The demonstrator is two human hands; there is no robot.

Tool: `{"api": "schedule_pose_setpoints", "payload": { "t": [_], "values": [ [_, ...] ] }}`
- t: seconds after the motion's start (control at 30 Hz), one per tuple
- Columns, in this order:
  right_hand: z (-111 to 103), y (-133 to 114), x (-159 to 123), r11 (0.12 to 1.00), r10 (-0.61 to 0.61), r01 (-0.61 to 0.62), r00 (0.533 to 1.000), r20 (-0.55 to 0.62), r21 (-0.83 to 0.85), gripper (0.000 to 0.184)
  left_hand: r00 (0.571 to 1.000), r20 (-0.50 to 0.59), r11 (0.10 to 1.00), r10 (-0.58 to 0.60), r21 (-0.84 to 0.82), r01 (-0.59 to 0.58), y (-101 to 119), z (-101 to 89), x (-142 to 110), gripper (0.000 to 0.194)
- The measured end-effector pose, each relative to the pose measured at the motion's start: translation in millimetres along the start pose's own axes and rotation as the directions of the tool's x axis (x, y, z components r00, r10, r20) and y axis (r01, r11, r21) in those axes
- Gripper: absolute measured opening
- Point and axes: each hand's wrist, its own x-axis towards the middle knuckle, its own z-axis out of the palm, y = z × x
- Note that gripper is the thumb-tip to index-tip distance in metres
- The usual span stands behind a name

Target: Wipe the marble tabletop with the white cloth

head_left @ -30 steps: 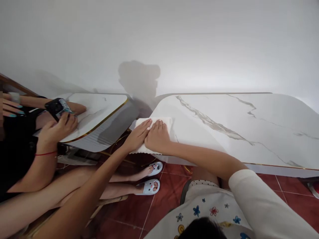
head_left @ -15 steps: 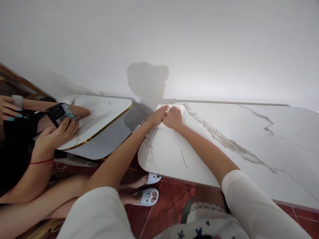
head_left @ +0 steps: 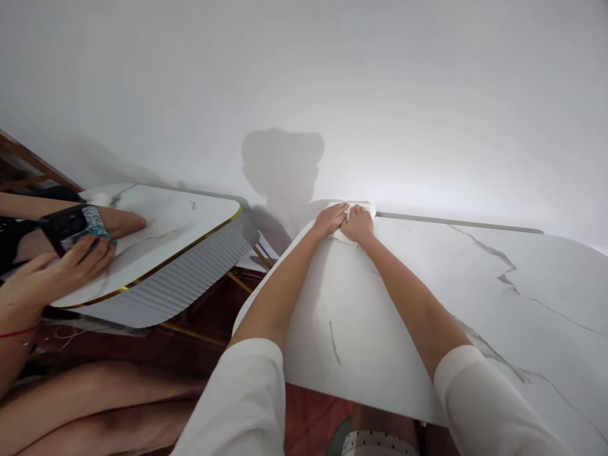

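A white cloth lies bunched on the far left part of the white marble-patterned table, close to the wall. My left hand presses down on its left side, fingers closed together and pointing right. Beside it, touching, my right hand grips the cloth's right side with fingers bent over it. Both arms are stretched out across the tabletop. Part of the cloth is hidden under the hands.
To the left stands a second marble-patterned table with a gold edge and ribbed side. A seated person's hand holds a dark phone over it. A gap separates the tables. The white wall rises behind them.
Both hands and the cloth have moved farther away, up to the table's far edge by the wall. My view has shifted, so the other person and table sit farther left.
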Motion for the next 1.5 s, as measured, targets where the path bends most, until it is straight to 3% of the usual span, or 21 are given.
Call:
{"api": "schedule_pose_setpoints", "payload": {
  "t": [0.17,0.4,0.6,0.8,0.9,1.03,1.13,1.27,1.37,1.5],
  "values": [
    [-10,3,-28,0.997,0.060,-0.060,0.998,0.006,-0.046,0.059,0.995,0.018,0.995,0.094,-0.035,-0.093,19,0.8,-12,0.053],
    [-15,-15,-77,0.998,0.020,-0.019,1.000,0.008,-0.053,0.061,0.988,0.049,0.989,0.146,-0.019,-0.146,21,-0.7,-61,0.055],
    [-18,-43,-134,0.997,-0.068,0.067,0.998,-0.016,-0.048,0.063,0.973,-0.038,0.973,0.226,-0.045,-0.227,28,-13.9,-134,0.054],
    [-25,-80,-197,0.981,-0.192,0.192,0.980,-0.048,-0.008,0.061,0.968,-0.072,0.970,0.242,0.056,-0.238,36,-31.5,-223,0.054],
    [-32,-86,-228,0.968,-0.246,0.248,0.967,-0.058,0.024,0.060,0.985,-0.062,0.984,0.164,0.086,-0.158,55,-37.3,-258,0.054],
    [-44,-71,-262,0.952,-0.302,0.303,0.953,-0.032,0.034,0.061,0.998,-0.040,0.994,0.049,0.104,-0.045,96,-37.6,-285,0.053],
    [-56,-48,-276,0.943,-0.331,0.331,0.944,-0.008,0.013,0.061,0.999,-0.026,0.992,0.023,0.121,-0.020,128,-31.1,-283,0.054],
    [-68,-12,-268,0.963,-0.267,0.269,0.962,0.052,-0.029,0.061,1.000,-0.011,0.995,0.022,0.100,-0.021,157,-19.3,-247,0.055],
    [-71,11,-240,0.978,-0.191,0.197,0.977,0.090,-0.066,0.062,0.997,-0.042,0.998,0.058,0.039,-0.056,163,-11.7,-204,0.054],
    [-69,31,-185,0.987,-0.142,0.153,0.972,0.189,-0.046,0.063,0.995,-0.078,0.997,0.054,-0.046,-0.058,148,-2.2,-148,0.051]
  ]
}}
